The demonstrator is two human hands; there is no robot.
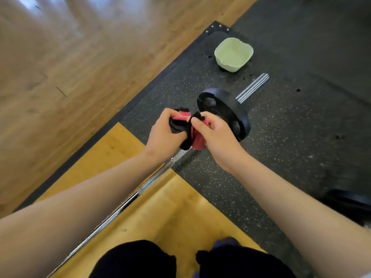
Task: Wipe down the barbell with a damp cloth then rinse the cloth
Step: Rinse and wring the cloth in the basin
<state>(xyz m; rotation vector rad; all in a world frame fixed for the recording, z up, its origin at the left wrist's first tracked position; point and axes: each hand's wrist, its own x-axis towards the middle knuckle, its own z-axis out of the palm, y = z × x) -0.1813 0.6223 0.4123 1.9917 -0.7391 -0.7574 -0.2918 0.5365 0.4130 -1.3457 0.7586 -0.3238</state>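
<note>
- Two hands meet on one cloth [197, 141], a red and black piece bunched between them.
- I see the left hand [163, 133] with its fingers curled round the bunch, the black part filling the palm.
- I see the right hand [212, 133] closed in a pinch, thumb and fingertips clamped on a black fold at the top of the bunch. The hands are close enough that the knuckles nearly meet.
- Directly under the grip runs the barbell [152, 181], lying on the floor and slanting from lower left to upper right. The cloth's lower end hangs right at the shaft; I cannot tell whether it touches.
- Just beyond the grip, on the right-hand side, a black weight plate [226, 113] sits on the bar, standing on its edge. Past the plate the bare steel sleeve end [253, 87] sticks out.
- Farther beyond the grip, past the sleeve end and apart from it, a pale green bowl [233, 55] stands upright on the speckled rubber mat [271, 137]. I cannot tell whether it holds water.
- Nearer to me than the grip, the shaft crosses a yellow wooden platform [180, 217], and dark-clothed knees [132, 259] show at the bottom edge.
- Well to the right of the grip, a second dark plate [349, 201] lies at the frame edge, partly cut off.
- Left of the grip is blurred wooden flooring [70, 77].
</note>
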